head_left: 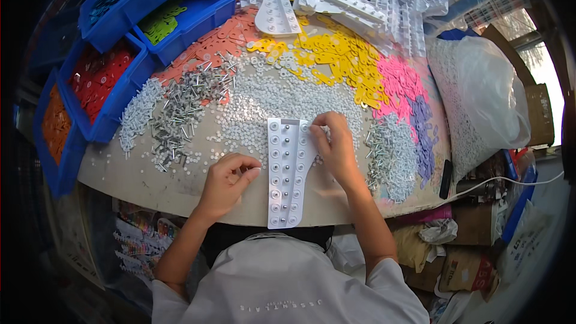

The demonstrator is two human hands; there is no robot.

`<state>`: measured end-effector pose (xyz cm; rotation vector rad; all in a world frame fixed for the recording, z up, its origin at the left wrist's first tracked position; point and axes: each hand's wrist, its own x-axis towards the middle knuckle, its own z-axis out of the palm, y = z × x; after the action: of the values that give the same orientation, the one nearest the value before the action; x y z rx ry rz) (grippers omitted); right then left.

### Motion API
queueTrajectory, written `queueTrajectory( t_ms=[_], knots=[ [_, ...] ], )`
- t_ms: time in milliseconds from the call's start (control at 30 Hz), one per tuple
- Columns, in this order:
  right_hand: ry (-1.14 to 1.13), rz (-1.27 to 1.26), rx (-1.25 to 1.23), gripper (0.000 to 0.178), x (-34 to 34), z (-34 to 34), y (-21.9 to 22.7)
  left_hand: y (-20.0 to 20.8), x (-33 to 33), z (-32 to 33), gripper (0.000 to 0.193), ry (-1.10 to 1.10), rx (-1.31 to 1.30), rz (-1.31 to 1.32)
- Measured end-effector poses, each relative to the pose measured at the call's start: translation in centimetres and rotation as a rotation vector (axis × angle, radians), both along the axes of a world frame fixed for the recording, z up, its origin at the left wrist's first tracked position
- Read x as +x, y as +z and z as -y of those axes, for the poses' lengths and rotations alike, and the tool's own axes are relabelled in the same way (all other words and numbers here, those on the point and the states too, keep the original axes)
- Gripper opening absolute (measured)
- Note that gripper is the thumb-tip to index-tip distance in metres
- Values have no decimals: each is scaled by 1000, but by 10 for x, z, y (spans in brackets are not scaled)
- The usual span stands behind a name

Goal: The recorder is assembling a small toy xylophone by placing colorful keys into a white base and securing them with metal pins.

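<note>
In front of me on the table lies a white plastic tray [288, 195], upright lengthwise. Round white ring-shaped pieces line both its sides, and a row of small metal studs runs down its middle channel. Just left of the tray, my left hand [227, 181] is closed in a pinch; whatever is between its fingertips is too small to make out. My right hand [337, 147] reaches over the tray's upper right edge, thumb and forefinger curled close together by the top ring pieces. I cannot make out what they hold. Many small white round pieces [258, 99] spread beyond the tray.
Metal pins [183, 105] and white pegs [141, 108] lie left; another white peg pile [396, 156] lies right. Coral, yellow [342, 60], pink [401, 84] and purple strips [423, 138] arc behind. Blue bins [108, 96] stand left, a filled plastic bag [480, 96] right, white trays [354, 6] at the back.
</note>
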<state>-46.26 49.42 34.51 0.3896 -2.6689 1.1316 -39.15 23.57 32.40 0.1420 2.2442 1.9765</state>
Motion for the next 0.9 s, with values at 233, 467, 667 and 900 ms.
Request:
queueTrajectory(
  t_ms=[233, 467, 667, 900],
  knots=[
    [-51, 52, 10, 10, -1, 15, -12, 1, 3, 2, 13, -3, -22, -2],
    [-19, -266, 278, 10, 1, 17, -20, -4, 6, -1, 12, -5, 36, 61],
    [-12, -294, 336, 15, 6, 18, -17, -9, 9, -5, 13, -17, 91, 84],
    [-11, -241, 272, 21, 8, 16, -18, -8, 11, -4, 13, -25, 102, 95]
  ],
)
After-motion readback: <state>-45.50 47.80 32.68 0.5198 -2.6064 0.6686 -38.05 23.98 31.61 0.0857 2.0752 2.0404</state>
